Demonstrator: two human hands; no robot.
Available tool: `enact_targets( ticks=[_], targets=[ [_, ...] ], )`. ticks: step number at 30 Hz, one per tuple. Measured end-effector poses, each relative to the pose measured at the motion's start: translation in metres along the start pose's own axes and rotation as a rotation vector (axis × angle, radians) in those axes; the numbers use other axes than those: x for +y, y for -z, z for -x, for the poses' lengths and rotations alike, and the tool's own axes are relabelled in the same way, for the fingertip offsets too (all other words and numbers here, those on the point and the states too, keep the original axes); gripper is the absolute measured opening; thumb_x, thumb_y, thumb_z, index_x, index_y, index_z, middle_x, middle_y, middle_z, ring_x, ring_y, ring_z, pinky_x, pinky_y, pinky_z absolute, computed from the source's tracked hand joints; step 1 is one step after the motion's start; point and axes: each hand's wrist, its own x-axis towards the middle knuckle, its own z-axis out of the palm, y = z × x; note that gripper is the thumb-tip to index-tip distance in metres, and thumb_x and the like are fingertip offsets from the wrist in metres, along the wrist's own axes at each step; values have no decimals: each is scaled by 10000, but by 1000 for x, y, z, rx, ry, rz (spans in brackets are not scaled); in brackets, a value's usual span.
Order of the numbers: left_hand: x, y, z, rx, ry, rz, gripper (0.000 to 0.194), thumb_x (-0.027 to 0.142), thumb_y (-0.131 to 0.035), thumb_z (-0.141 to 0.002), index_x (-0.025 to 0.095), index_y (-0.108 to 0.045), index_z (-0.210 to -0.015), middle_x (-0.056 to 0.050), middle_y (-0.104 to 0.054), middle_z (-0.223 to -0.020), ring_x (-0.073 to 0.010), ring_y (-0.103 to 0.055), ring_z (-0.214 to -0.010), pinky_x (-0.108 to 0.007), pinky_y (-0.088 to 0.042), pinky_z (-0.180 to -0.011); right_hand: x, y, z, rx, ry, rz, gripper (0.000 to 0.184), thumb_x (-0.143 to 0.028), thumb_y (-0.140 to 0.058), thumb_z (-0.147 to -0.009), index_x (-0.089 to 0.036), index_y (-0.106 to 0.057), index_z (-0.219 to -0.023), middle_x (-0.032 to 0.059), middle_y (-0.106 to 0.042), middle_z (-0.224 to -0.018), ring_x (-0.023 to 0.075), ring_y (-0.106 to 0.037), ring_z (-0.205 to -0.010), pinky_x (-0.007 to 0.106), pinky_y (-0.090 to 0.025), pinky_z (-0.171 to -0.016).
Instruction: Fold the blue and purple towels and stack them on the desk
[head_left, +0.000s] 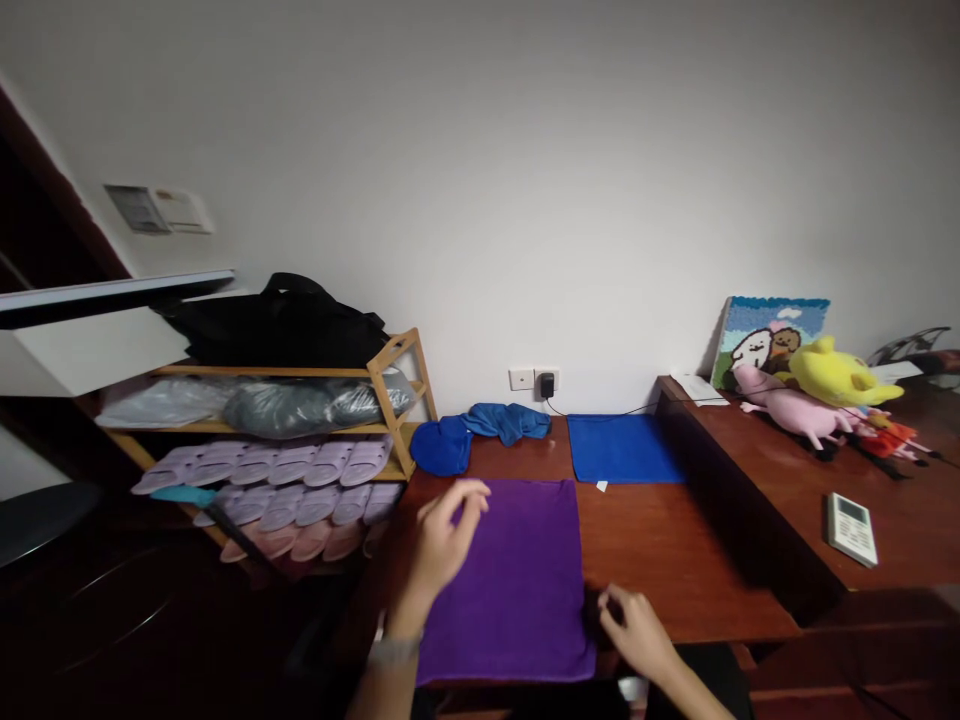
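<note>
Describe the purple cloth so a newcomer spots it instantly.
Find the reddish-brown table against the pale wall. On its near part, between the person's left hand and right hand, the purple cloth lies spread out. Its colour sets it apart from the blue cloths nearer the wall.

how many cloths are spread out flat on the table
2: the purple cloth at the front, nearest the person, and the blue cloth behind and to its right, near the wall. Any layers underneath would be hidden.
</note>
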Motion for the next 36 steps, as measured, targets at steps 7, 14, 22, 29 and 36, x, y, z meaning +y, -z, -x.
enact_targets(
  ticks=[7, 14, 22, 29, 36],
  targets=[
    [-140, -60, -24, -199, 169, -269, 305, 170, -427, -874, 183, -724, -940, -106, -781, -986, -232, -747, -958, -379, -584, -922, 32, 18, -182, 76, -188, -2, 318, -307, -468, -920, -188, -720, -1072, 112, -754, -1131, 242, -694, -1077, 314, -487, -948],
    [-203, -81, -4, -295, 138, -356, 399, 262, -409, -954, 215, -691, -1232, -80, -709, -1316, -207, -649, -1229, -385, -498, -1086, 43, 5, -262, -46, -179, 43, 127, -280, -645, -821, -200, -742, -840, 80, -761, -1029, 237, -670, -1085, 288, -467, -962],
    [-219, -88, 9, -358, 62, -489, 445, 277, -372, -1007, 222, -606, -1381, -76, -623, -1452, -208, -551, -1347, -418, -410, -1146, 67, 18, -283, -248, -339, -33, 349, -419, -502, -935, -192, -608, -692, 19, -651, -570, 150, -602, -499, 229, -461, -529],
    [-209, -91, 3, -351, 47, -650, 445, 293, -370, -1020, 212, -622, -1378, -96, -652, -1410, -240, -588, -1284, -414, -448, -1069, 64, 6, -288, -311, -338, -124, 303, -496, -682, -832, -199, -626, -848, -30, -613, -505, 143, -578, -451, 202, -403, -444],
    [-206, -92, -5, -315, 70, -732, 471, 272, -331, -1022, 171, -661, -1343, -124, -680, -1363, -308, -583, -1239, -484, -425, -1054, 64, 3, -292, -213, -263, -163, 458, -612, -792, -706, -206, -580, -690, -61, -556, -502, 122, -545, -494, 213, -386, -479]
  ],
)
